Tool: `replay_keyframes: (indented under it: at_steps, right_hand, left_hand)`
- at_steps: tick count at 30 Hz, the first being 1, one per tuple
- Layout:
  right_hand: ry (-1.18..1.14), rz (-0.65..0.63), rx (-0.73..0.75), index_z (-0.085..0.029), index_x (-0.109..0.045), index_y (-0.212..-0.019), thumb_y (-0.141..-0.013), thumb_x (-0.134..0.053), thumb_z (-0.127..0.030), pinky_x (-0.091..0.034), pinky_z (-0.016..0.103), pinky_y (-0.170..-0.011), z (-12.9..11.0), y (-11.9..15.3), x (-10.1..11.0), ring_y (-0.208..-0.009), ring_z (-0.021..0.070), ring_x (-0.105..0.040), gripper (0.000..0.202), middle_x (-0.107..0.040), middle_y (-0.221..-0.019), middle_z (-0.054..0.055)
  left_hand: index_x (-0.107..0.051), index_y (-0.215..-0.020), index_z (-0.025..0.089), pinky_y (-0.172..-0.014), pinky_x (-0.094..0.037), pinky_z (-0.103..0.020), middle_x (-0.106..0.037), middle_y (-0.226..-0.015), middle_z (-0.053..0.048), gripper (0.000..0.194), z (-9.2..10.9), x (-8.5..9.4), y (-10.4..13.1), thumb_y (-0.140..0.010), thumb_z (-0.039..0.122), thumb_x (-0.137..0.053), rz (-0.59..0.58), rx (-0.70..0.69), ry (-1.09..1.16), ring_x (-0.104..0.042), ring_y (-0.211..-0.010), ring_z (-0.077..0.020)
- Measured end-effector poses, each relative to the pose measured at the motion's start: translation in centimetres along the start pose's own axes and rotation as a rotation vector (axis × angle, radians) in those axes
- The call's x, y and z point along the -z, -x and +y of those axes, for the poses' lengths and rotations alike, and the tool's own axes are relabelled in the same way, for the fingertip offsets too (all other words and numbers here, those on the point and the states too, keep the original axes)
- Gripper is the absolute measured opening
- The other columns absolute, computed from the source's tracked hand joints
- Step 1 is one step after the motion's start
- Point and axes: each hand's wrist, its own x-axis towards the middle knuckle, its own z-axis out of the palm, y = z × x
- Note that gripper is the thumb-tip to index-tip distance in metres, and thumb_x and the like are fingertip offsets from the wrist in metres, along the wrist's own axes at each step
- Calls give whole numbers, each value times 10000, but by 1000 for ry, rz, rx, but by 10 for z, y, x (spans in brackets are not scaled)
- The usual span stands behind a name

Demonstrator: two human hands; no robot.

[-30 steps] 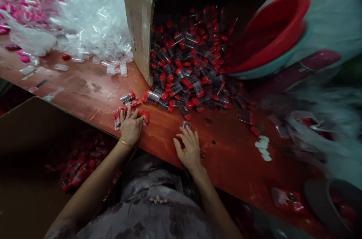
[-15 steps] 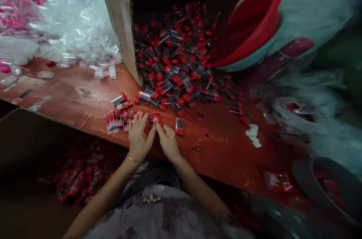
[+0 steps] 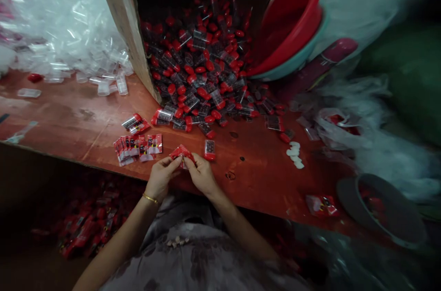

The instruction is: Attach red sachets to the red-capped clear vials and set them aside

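A small red printed plastic packet [image 3: 181, 150] is pinched between my two hands above the front of the table. My left hand [image 3: 161, 175] grips its left side, thumb on top; my right hand [image 3: 201, 174] grips its right side the same way. To the left, a fanned stack of similar red packets [image 3: 126, 148] lies flat, with a single packet [image 3: 155, 143] at its right end. Just right of my right hand stands a clear container with a red cap [image 3: 209, 149]. Behind the stack, another clear red-capped container [image 3: 130, 122] lies on a red packet.
A tipped cardboard box [image 3: 120, 29] spills many red-capped containers [image 3: 203, 80]. Clear plastic cases [image 3: 76, 29] are heaped at left. Red [image 3: 292, 11] and teal basins lean at right, near white discs [image 3: 295, 155] and a grey bucket [image 3: 347, 194]. Filled red packets [image 3: 86, 222] lie below the table edge.
My left hand has come off the row of packets and closed on the left side of the red packet. The packet is now raised and tilted between both hands. The view has shifted rightward.
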Motion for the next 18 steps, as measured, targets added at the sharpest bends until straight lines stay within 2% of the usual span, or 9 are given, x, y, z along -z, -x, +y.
replay_keyframes:
  at_steps: [3,6,9,11,13,15,18]
  right_hand:
    - [87,-51,98,-198,-548,-1071,-908,-373,-260,-484,266,-768,1,-7,27,-864,153,-603,247,-652,-976,43]
    - [462,-91,250,-177,-561,-1132,-845,-388,-128,-413,364,-919,12,-24,68,-1048,210,-524,338,-620,-1122,81]
    - [768,-269,309,-191,-567,-1178,-729,-420,-23,-352,432,-956,25,-42,99,-1181,261,-416,502,-524,-1301,76]
    - [855,-379,344,-211,-592,-1149,-711,-460,-39,-332,438,-954,30,-48,108,-1194,267,-397,488,-519,-1311,61]
    - [881,-430,370,-212,-624,-1079,-740,-513,-114,-316,435,-944,29,-48,109,-1147,264,-428,371,-577,-1228,64]
    - [886,-435,374,-202,-634,-1034,-769,-560,-217,-303,436,-931,27,-44,108,-1093,266,-456,275,-617,-1143,74]
    - [889,-411,372,-193,-604,-1086,-811,-568,-308,-298,425,-918,26,-33,104,-1070,263,-468,301,-625,-1121,84]
  left_hand:
    - [-610,-597,119,-606,-479,-206,-620,-591,29,345,5,3,-4,-430,308,-844,22,-31,11,-559,-544,-69]
    - [-556,-564,132,-605,-488,-219,-615,-578,32,359,11,5,-8,-445,314,-842,20,-8,26,-567,-532,-74]
    - [-556,-594,140,-613,-499,-244,-658,-637,2,348,14,5,-9,-483,319,-833,-47,75,40,-608,-573,-108]
    - [-574,-630,144,-618,-499,-250,-672,-664,-10,317,13,5,-7,-520,313,-819,-80,124,41,-622,-597,-120]
    - [-588,-659,150,-619,-492,-245,-674,-669,-11,285,12,6,-6,-556,306,-803,-89,146,42,-626,-610,-122]
    - [-604,-696,153,-626,-487,-243,-685,-703,-22,270,11,8,-5,-580,312,-789,-93,157,45,-630,-632,-125]
    - [-614,-727,156,-640,-480,-248,-690,-735,-31,278,13,11,-6,-590,329,-782,-79,169,43,-627,-645,-126]
